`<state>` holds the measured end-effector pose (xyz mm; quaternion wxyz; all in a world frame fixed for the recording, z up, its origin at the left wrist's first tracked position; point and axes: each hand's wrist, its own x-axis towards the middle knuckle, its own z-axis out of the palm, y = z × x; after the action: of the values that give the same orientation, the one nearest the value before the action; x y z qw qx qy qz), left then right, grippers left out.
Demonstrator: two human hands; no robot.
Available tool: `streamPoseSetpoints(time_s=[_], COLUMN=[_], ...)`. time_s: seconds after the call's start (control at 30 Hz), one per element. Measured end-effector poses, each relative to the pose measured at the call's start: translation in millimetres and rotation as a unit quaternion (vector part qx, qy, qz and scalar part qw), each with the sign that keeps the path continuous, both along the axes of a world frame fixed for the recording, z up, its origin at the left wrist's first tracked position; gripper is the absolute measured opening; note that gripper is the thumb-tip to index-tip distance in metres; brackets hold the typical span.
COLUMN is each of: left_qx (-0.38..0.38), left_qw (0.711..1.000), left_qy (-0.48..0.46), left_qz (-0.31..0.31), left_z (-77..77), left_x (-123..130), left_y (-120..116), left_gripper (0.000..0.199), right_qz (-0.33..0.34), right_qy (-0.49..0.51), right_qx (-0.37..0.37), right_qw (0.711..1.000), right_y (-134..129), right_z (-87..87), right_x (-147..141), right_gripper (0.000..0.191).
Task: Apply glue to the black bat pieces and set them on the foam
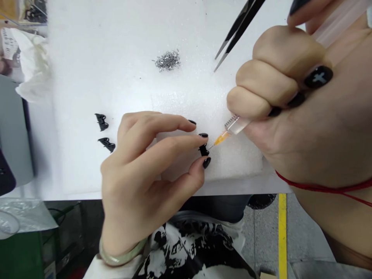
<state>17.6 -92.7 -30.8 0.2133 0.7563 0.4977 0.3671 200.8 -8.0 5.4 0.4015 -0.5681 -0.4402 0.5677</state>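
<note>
My left hand [145,166] pinches a small black bat-shaped piece [204,150] between thumb and forefinger, over a sheet of white foam [238,162]. Wrapped around a clear syringe [235,123] is my right hand [279,89]. The syringe's orange-hubbed needle [221,138] has its tip at the right side of the held piece; whether it touches cannot be made out. Two more black pieces of similar shape [101,121] lie to the left of my left hand. Farther back sits a small heap of tiny metal bits [167,61].
Black tweezers [232,37] point down from the top, near my right hand. At the left are a crumpled white tissue [33,64], a grey box [13,131] and a clear plastic bag [26,217]. The table's front edge [72,197] runs below my hands.
</note>
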Motion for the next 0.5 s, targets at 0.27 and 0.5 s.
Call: streamPoseSetpoints(time_s=[0.27, 0.5], left_qx=[0.011, 0.026], left_qw=[1.000, 0.999], left_qy=[0.014, 0.042], left_qz=[0.001, 0.002], left_z=[-0.9, -0.1], left_x=[0.2, -0.3], left_y=[0.2, -0.7], left_gripper=[0.019, 0.021], right_qz=[-0.138, -0.091], right_qy=[0.221, 0.089], right_qx=[-0.088, -0.118], right_qw=[0.961, 0.985], right_y=[-3.7, 4.2], right_z=[15.3, 27.2], right_x=[-11.5, -14.7], right_gripper=[0.063, 0.062])
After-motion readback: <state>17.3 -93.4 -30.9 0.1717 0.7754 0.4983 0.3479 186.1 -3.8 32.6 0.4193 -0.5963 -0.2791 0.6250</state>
